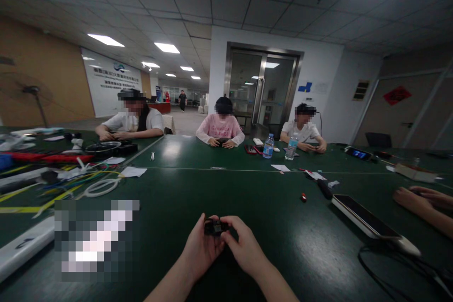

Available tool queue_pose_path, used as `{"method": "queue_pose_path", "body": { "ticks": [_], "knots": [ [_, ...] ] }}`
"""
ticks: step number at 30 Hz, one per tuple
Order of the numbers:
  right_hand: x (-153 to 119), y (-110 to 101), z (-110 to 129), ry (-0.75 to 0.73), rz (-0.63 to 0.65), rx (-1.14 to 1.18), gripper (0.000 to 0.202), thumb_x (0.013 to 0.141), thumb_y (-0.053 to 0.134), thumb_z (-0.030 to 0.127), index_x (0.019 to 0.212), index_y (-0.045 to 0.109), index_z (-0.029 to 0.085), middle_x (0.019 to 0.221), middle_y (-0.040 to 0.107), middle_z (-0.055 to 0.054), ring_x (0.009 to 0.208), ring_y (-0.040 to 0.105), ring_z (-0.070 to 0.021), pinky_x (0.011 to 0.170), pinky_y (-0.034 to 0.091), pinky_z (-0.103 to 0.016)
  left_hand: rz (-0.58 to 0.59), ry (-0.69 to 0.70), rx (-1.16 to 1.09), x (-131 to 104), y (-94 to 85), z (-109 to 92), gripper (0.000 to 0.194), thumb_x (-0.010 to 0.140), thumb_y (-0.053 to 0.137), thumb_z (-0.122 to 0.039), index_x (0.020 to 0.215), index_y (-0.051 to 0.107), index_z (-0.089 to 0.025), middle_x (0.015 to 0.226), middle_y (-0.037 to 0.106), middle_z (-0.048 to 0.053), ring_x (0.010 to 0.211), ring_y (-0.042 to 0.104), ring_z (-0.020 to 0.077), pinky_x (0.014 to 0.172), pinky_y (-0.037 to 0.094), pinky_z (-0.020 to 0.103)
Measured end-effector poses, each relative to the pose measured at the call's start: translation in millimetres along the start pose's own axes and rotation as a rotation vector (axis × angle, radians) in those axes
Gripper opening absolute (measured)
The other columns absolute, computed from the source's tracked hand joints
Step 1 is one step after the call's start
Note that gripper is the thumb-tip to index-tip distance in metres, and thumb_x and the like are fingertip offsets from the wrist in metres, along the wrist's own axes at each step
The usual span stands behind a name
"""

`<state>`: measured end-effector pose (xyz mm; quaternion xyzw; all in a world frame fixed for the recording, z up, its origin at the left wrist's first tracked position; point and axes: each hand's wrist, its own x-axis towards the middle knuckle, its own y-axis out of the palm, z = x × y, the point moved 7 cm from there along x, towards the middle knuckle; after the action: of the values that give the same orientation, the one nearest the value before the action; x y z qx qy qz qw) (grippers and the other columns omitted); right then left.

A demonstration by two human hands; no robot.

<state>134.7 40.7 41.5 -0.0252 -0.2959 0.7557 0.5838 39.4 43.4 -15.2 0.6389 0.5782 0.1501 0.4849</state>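
A small black object [214, 227], blocky with a lighter patch on it, sits between my two hands above the green table [170, 217]. My left hand [198, 247] cradles it from the left, palm turned up and thumb along its side. From the right, my right hand [246, 244] pinches its edge between thumb and fingers. Both hands are closed around the object. It is too small and dark to tell its exact kind.
To the right lie a thick white device with a black screen [368, 217], a black cable [385, 273] and a small red item [303, 197]. Cables [102, 188] crowd the left. Water bottles [269, 146] stand ahead. Several people sit around; a co-worker's hands [417, 200] are at right.
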Motion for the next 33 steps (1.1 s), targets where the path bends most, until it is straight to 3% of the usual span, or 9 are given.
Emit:
{"method": "queue_pose_path", "body": {
  "ticks": [7, 15, 33],
  "knots": [
    [0.1, -1.4, 3.9, -0.015, 0.014, 0.031, 0.035, 0.077, 0.047, 0.011, 0.107, 0.055, 0.026, 0.111, 0.057, -0.002, 0.106, 0.052, -0.0178, 0.094, 0.04, -0.034, 0.079, -0.014, 0.0, -0.8, -1.2, 1.9, 0.038, 0.083, 0.038, -0.051, 0.092, 0.055, -0.019, 0.077, 0.066, 0.007, 0.063, 0.063, 0.0179, 0.062, 0.045, 0.029],
    [-0.4, 0.2, -1.5, 0.016, 0.007, 0.018, 0.034, 0.076, 0.048, 0.013, 0.107, 0.055, 0.027, 0.11, 0.058, -0.001, 0.105, 0.053, -0.0177, 0.093, 0.04, -0.034, 0.078, -0.032, 0.011, 0.2, 1.8, 1.3, 0.028, 0.084, 0.04, -0.043, 0.088, 0.055, -0.02, 0.074, 0.067, 0.006, 0.06, 0.063, 0.0167, 0.062, 0.044, 0.028],
    [-1.1, -0.5, 2.1, 0.013, 0.007, 0.003, 0.034, 0.075, 0.05, 0.011, 0.105, 0.056, 0.025, 0.109, 0.058, -0.002, 0.105, 0.052, -0.0176, 0.093, 0.04, -0.034, 0.092, -0.025, 0.002, 1.6, 2.0, 0.4, 0.024, 0.083, 0.038, -0.037, 0.087, 0.055, -0.019, 0.072, 0.065, 0.005, 0.055, 0.06, 0.0156, 0.055, 0.042, 0.025]
  ]
}}
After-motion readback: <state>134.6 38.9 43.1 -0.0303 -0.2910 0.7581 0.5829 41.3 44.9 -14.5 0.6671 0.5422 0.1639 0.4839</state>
